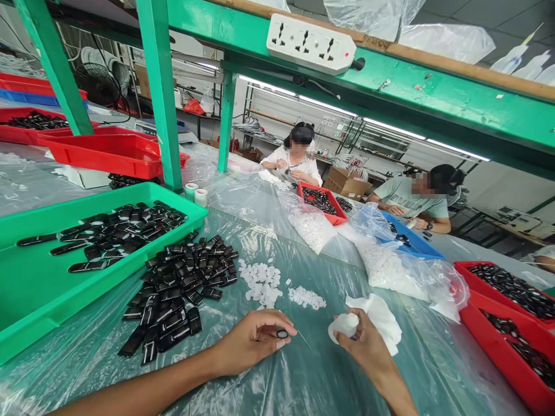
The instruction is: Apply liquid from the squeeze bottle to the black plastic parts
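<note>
the left hand (255,342) is at nine o'clock of the gap between the two hands, thumb and fingers closed around a small black ring (282,334). a thin pale rod (304,340) slants out beside its fingertips, toward four o'clock. the right hand (363,338), at three o'clock, has its thumb and fingers clamped on a white rounded item (346,327), whose exact kind is hard to tell. a crumpled white sheet (384,321) lies just beyond this hand, toward one o'clock.

at twelve o'clock of the gap, small white bits (307,298) lie in a loose heap on the plastic-covered table (312,384); larger white pieces (262,283) spread at eleven. at ten o'clock is a pile of glossy black parts (182,283), beside a green tray (52,294) that holds more such parts. two small spools (196,195) stand beyond them, toward eleven.

toward one o'clock lies a clear bag of white pieces (392,270), with a blue tray (418,244) behind it. a red bin (489,341) of black parts sits at three. across the table, one person (299,159) works at twelve o'clock and another (418,193) at one. a white power strip (310,44) is on the green beam (403,69) overhead, at twelve.
</note>
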Available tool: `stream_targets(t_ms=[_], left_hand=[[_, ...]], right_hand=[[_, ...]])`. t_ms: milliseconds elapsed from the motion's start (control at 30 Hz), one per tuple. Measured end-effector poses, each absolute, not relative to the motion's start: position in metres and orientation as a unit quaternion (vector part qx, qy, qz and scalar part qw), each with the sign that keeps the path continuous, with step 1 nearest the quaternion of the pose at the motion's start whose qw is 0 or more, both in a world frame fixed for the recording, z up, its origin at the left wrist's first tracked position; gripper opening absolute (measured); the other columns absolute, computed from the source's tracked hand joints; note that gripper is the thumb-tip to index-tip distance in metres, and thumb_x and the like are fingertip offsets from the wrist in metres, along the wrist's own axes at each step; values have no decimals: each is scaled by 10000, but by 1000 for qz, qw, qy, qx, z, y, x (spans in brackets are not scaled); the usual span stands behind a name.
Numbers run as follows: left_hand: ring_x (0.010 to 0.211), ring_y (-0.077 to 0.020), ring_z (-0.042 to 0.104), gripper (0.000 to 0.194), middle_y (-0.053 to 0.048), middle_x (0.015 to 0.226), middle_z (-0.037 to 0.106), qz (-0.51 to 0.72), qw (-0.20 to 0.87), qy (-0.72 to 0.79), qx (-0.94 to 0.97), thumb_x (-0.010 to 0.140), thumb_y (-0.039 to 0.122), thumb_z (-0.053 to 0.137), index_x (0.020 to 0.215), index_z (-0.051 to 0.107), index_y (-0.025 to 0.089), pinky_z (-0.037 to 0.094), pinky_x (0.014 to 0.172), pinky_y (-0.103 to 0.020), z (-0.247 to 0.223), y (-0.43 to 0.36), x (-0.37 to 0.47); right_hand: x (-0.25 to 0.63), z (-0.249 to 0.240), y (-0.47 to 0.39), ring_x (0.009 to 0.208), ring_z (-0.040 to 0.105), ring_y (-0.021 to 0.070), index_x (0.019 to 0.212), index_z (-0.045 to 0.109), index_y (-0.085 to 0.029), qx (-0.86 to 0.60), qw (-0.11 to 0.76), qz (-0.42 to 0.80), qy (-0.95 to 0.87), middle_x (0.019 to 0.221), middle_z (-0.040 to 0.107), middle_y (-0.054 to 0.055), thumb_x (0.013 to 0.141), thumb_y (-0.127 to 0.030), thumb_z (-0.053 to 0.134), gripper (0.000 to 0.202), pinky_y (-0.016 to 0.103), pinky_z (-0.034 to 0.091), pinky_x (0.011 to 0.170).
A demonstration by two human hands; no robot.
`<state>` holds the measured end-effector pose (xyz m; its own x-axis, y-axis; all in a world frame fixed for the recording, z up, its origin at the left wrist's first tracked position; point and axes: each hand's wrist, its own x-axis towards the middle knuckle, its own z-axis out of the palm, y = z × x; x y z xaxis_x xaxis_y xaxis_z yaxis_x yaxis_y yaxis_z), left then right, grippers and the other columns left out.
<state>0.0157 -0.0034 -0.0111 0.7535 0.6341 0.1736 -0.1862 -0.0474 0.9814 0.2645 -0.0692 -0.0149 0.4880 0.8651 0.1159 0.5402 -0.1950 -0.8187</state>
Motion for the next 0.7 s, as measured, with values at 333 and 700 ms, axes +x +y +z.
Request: stream_targets(t_ms=[333, 700], left_hand=[[867, -183, 577, 201, -102, 1034, 578, 286, 647, 170, 686, 850, 274, 545, 958, 684, 175, 465, 729, -264, -6, -4, 14], [803, -188, 604, 272, -67, 934, 644, 164, 559, 169, 795, 811, 202, 552, 1059, 665, 220, 461, 647, -221, -3, -8, 10]], right_hand=[[269, 1, -72, 930, 572, 251, 981, 563, -234, -716, 499, 204, -444, 983, 641, 43, 560, -387, 738, 480, 332, 440, 720], [203, -6, -73, 867, 563, 217, 1031, 598, -281, -572, 424, 8, -702, 915, 636, 34, 816, -138, 544, 264, 359, 433, 761]])
